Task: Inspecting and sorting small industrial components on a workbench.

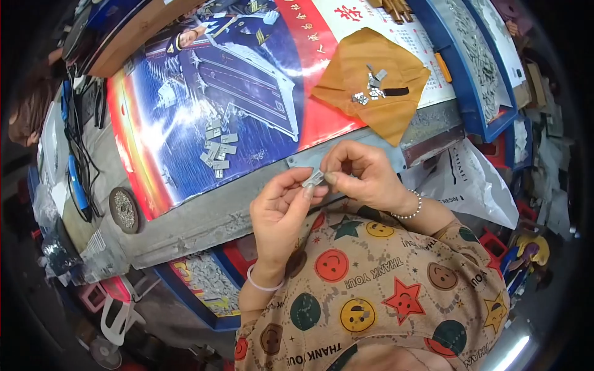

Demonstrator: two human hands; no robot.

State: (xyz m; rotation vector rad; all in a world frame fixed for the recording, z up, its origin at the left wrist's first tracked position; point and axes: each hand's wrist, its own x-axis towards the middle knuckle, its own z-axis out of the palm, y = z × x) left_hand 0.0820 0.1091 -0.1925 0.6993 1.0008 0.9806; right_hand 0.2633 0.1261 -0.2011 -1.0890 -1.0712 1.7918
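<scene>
In front of my chest, my left hand (279,207) pinches a small, pale grey, see-through piece (314,179) between thumb and fingers. My right hand (365,176) is closed at that piece's right end, thumb and forefinger pressed together; what lies between those fingertips is too small to make out. Several flat grey rectangular pieces (218,148) lie in a loose cluster on the glossy poster (247,111) beyond my left hand. Farther right, an orange-brown sheet (346,68) bears a little heap of small metal parts (375,93) and a short black strip (396,91).
A round dish of tiny parts (125,210) stands on the bench's left side. Blue-handled tools with black cables (75,179) lie farther left. Blue trays of parts stand at the right (486,127) and below the bench (213,318). A white plastic bag (473,179) hangs at right.
</scene>
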